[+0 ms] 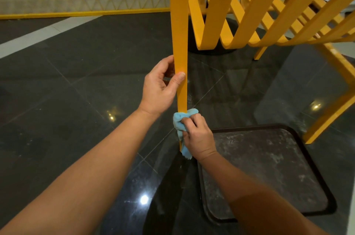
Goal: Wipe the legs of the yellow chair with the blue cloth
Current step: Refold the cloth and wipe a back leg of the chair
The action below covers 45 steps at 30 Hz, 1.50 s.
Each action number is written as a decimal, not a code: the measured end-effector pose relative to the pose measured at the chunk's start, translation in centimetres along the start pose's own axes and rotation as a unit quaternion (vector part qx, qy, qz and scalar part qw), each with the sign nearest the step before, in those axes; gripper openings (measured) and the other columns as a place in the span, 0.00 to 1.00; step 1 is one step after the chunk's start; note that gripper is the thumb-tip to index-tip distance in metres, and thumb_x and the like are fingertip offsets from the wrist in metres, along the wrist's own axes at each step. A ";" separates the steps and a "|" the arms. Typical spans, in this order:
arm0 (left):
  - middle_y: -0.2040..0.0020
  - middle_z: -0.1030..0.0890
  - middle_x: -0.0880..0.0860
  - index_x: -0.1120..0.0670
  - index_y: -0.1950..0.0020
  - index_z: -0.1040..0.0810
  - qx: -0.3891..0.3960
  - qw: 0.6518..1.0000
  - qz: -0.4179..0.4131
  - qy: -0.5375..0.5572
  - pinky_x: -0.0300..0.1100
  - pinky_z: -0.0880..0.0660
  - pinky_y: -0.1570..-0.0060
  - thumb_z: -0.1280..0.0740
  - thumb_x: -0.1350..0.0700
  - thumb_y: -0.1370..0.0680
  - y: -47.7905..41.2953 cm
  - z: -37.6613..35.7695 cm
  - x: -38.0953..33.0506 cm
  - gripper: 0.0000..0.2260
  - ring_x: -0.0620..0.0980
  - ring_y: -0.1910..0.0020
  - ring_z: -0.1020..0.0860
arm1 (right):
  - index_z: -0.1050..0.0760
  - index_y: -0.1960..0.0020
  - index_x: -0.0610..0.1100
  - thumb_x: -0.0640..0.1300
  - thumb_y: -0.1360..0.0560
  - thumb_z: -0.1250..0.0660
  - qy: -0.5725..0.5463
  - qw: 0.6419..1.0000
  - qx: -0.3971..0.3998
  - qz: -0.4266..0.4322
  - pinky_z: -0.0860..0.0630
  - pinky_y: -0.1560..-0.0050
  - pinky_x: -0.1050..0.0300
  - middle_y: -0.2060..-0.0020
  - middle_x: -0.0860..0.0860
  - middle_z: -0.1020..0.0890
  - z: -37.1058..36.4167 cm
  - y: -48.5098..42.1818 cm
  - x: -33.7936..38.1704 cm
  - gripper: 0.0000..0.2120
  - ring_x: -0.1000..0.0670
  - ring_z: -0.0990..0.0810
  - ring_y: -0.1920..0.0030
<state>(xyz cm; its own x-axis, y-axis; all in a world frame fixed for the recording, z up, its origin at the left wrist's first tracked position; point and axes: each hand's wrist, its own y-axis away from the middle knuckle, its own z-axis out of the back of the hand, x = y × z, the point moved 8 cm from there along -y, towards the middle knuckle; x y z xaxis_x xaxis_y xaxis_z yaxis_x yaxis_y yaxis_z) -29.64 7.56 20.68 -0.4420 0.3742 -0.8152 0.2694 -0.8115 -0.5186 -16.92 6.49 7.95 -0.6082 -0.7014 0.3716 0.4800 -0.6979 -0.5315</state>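
Note:
A yellow chair (255, 13) with slatted seat and back lies tipped, its legs pointing toward me. One long yellow leg (179, 29) runs down the middle of the view. My left hand (161, 88) grips this leg at mid-height, thumb across its front face. Lower down, my right hand (197, 134) holds the bunched blue cloth (180, 123) wrapped around the leg near its end. The cloth hides the leg's tip. Two more yellow legs (334, 111) slant at the right.
A dark scuffed tray (315, 159) lies on the glossy black tiled floor (76, 100) just right of my right hand. A round black base (209, 50) stands behind the chair. A patterned wall with a yellow skirting (82, 13) runs along the back.

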 end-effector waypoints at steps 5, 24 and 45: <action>0.49 0.20 0.53 0.60 0.35 0.26 0.000 1.000 0.002 0.003 0.46 0.22 0.49 0.34 0.53 0.22 0.0 0.0 0.1 0.18 0.49 0.52 0.22 | 0.20 0.50 0.42 0.39 0.38 0.24 0.033 0.999 0.012 0.032 0.21 0.68 0.59 0.59 0.46 0.23 -0.2 -0.4 0.8 0.17 0.47 0.21 0.59; 0.47 0.19 0.59 0.63 0.35 0.25 0.000 1.000 0.010 0.002 0.51 0.21 0.47 0.33 0.53 0.23 0.1 0.0 0.4 0.20 0.57 0.50 0.21 | 0.20 0.55 0.43 0.38 0.43 0.20 0.027 0.999 0.044 0.002 0.21 0.70 0.59 0.62 0.47 0.23 -1.1 0.5 -0.3 0.18 0.48 0.20 0.63; 0.46 0.20 0.59 0.63 0.34 0.26 -0.003 1.000 0.017 -0.004 0.50 0.21 0.47 0.32 0.52 0.23 0.2 0.1 0.7 0.22 0.55 0.50 0.21 | 0.20 0.48 0.42 0.34 0.40 0.22 0.006 0.998 0.059 -0.005 0.20 0.71 0.56 0.60 0.44 0.23 -2.1 1.0 0.2 0.21 0.45 0.21 0.60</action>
<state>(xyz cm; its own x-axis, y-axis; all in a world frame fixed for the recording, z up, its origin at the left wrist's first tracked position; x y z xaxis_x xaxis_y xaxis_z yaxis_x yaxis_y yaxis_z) -30.01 7.65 20.02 -0.4393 0.3431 -0.8302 0.2887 -0.8213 -0.4921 -17.87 5.98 5.85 -0.6214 -0.6925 0.3666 0.5445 -0.7180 -0.4335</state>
